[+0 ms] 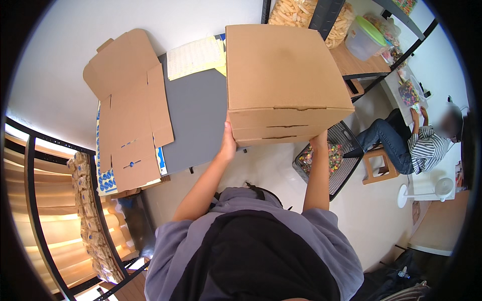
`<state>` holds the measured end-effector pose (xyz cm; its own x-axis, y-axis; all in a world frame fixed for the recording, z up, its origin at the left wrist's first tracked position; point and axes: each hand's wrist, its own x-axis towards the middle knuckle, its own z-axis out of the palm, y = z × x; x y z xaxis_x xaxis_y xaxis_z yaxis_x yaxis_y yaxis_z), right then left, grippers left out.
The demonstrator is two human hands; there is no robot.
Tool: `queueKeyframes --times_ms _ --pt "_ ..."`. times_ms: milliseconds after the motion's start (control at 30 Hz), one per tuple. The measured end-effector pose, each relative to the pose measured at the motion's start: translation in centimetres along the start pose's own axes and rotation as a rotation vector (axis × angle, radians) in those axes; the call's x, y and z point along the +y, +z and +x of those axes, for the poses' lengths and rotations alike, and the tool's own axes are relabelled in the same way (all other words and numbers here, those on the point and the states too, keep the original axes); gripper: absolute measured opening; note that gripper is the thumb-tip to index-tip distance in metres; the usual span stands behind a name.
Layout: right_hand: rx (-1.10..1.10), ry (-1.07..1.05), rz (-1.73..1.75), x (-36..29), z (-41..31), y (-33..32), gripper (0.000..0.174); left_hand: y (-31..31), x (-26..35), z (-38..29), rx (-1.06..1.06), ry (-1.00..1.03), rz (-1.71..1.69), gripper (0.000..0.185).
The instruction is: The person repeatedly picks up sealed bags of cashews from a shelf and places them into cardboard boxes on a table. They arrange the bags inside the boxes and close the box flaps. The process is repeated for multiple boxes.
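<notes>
Between my two hands is a stack of closed brown cardboard boxes (282,71), raised in front of me. My left hand (227,145) grips its lower left side, with the thumb up along the edge. My right hand (319,140) holds it low on the right, and its fingers are hidden behind and beneath the boxes. Left of the stack, an unfolded flat cardboard box blank (131,124) lies on the grey table (196,113). Printed sheets (194,56), whitish and yellow, lie at the table's far edge.
A black plastic crate (344,165) on the floor holds a bag of colourful pieces. Beyond it a person (425,146) sits on a brown stool (380,165). Wooden shelving (356,62) bears snack bags and a green-lidded tub (365,37). At left stands a black metal rack (32,195).
</notes>
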<state>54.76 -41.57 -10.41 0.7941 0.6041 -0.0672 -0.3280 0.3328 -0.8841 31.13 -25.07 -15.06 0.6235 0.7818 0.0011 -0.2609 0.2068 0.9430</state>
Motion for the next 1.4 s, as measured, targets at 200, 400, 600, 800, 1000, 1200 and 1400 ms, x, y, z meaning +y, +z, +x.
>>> queueKeyframes --times_ms 200,400,600,800,1000,1200,1400 --pt "-0.174 -0.158 0.467 -4.3 -2.3 0.1 0.063 2.6 8.0 -1.2 -0.182 0.339 0.245 0.098" --pt "-0.142 -0.352 -0.089 -4.3 -1.6 0.2 0.071 4.9 10.8 -1.0 -0.233 0.424 0.348 0.104" --pt "-0.033 -0.329 -0.198 -3.7 -2.6 0.7 0.069 5.0 11.2 -1.2 -0.219 0.461 0.380 0.102" --pt "0.063 -0.716 -0.258 -5.3 -3.9 4.7 0.060 4.6 13.4 -1.5 -0.239 0.622 0.388 0.101" --pt "0.624 -1.465 -0.766 -9.1 -10.6 12.5 0.042 -4.1 17.9 -2.5 0.028 0.679 0.411 0.091" --pt "-0.086 -1.645 -0.680 -3.4 -15.2 24.6 0.024 -20.7 24.2 -5.8 0.706 0.588 0.589 0.060" --pt "-0.563 -0.814 -0.831 9.6 -9.9 38.7 0.038 -35.5 26.7 -10.8 0.881 -0.012 1.283 0.058"
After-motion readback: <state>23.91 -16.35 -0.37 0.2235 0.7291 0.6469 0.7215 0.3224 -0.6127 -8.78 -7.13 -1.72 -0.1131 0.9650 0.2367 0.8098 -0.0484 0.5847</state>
